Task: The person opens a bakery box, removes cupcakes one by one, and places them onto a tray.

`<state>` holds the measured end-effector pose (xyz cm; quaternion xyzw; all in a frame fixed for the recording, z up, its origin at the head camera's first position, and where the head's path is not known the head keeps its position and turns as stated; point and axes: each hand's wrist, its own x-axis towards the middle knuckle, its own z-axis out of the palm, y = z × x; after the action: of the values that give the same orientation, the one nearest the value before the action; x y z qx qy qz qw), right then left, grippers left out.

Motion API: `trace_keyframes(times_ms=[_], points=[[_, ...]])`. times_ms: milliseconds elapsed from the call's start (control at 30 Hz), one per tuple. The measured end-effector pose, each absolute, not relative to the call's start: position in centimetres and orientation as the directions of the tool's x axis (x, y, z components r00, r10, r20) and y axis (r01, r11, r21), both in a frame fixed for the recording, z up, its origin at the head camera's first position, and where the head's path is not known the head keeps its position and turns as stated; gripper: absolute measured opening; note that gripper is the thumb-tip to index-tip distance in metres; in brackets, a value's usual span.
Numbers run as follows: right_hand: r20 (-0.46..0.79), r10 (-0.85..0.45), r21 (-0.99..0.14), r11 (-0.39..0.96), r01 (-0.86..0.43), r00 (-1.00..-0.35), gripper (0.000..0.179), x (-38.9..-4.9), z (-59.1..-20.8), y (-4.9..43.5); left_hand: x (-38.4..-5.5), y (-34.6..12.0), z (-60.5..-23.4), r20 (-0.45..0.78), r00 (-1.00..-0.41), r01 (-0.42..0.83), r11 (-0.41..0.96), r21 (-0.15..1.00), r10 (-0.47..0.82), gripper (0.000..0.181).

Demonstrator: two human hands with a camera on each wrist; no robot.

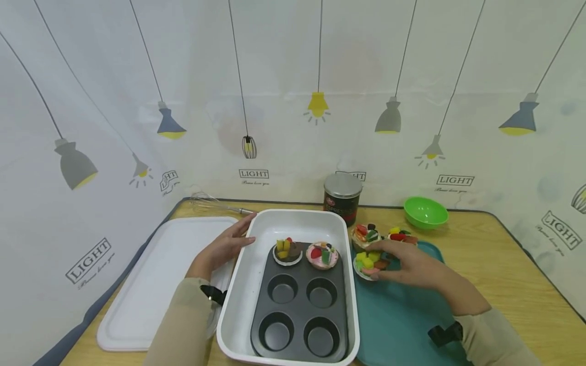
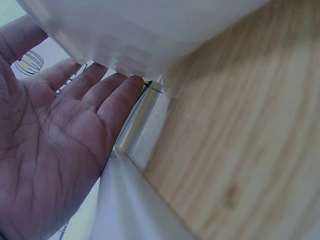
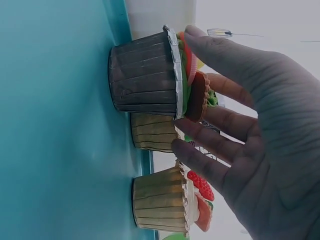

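Note:
My right hand (image 1: 407, 264) is over a cupcake (image 1: 364, 262) in a dark pleated cup with yellow and brown toppings. Thumb and fingers sit on opposite sides of its top. In the right wrist view that cupcake (image 3: 145, 75) stands upright, the fingertips partly hidden behind its toppings. Two more decorated cupcakes (image 3: 162, 200) are close by. Against the left wall of a white bin (image 1: 238, 300), my left hand (image 1: 222, 249) rests with fairly straight fingers, thumb at the rim. Inside the bin, a dark muffin tin (image 1: 299, 305) holds two topped cupcakes (image 1: 322, 255) in its far cups.
A teal tray (image 1: 403, 315) lies under the cupcakes on the right. To the left is a white tray (image 1: 151, 284). Along the back are a whisk (image 1: 210, 203), an espresso tin (image 1: 342, 198) and a green bowl (image 1: 426, 212), with a printed curtain behind.

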<state>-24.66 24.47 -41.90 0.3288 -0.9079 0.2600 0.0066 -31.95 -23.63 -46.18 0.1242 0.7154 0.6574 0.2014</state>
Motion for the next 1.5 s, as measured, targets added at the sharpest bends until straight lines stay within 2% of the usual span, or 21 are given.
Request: trace_keyframes(times_ms=[200,400,700,900,1100,1500], points=[[0.248,-0.579,-0.489,0.617,-0.617,-0.776,0.057,-24.5,-41.6,24.1,-31.9,-23.6,-46.1,-0.117,-0.888,-0.078,0.106,0.991,0.444,0.078],[0.312,-0.623,-0.488,0.543,-0.684,-0.717,0.052,-24.5,-41.7,23.5,-31.8,-23.5,-46.4,-0.120,-0.885,-0.083,0.101,0.991,0.450,0.077],[0.268,-0.653,-0.538,0.508,-0.672,-0.708,0.061,-24.4,-40.0,20.8,-31.6,-23.6,-46.8,-0.118,-0.887,-0.084,0.096,0.992,0.447,0.077],[0.225,-0.686,-0.510,0.522,-0.684,-0.692,0.062,-24.7,-38.8,18.8,-31.6,-23.9,-46.9,-0.128,-0.888,-0.095,0.096,0.991,0.441,0.077],[0.244,-0.709,-0.453,0.520,-0.724,-0.662,0.059,-24.9,-37.8,16.4,-31.8,-24.0,-46.9,-0.110,-0.886,-0.078,0.090,0.993,0.451,0.078],[0.168,-0.765,-0.454,0.500,-0.738,-0.622,0.061,-26.6,-36.5,9.8,-31.9,-23.6,-46.6,-0.108,-0.892,-0.071,0.099,0.993,0.439,0.078]])
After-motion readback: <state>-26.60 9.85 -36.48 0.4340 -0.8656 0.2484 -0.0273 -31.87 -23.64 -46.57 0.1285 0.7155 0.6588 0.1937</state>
